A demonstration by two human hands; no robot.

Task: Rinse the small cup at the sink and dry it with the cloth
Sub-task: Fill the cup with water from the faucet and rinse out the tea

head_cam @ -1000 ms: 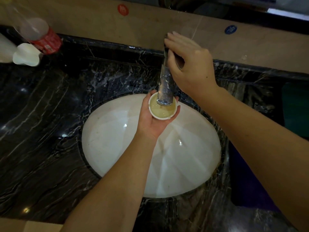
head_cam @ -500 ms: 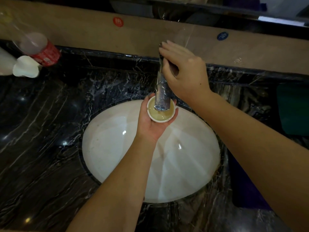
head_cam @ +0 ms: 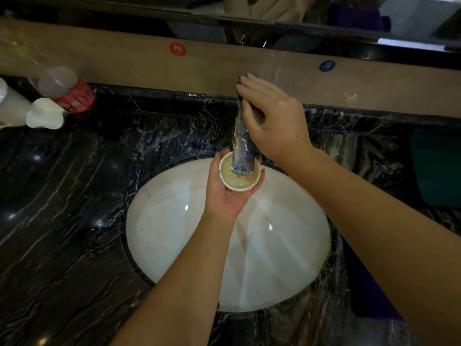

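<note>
Left hand [head_cam: 228, 193] cups the small white ceramic cup [head_cam: 238, 174], full of cloudy water, under the metal tap spout [head_cam: 243, 151], right hand [head_cam: 272, 121] gripping the tap top — rinsing underway, drying not yet begun.

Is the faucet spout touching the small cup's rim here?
Cannot tell. In the head view the faucet spout overlaps the small cup, held in the left hand, hiding any gap.

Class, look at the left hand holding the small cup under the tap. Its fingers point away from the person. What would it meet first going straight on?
Probably the faucet, whose spout hangs just over the small cup held in the left hand; depth is unclear.
</note>
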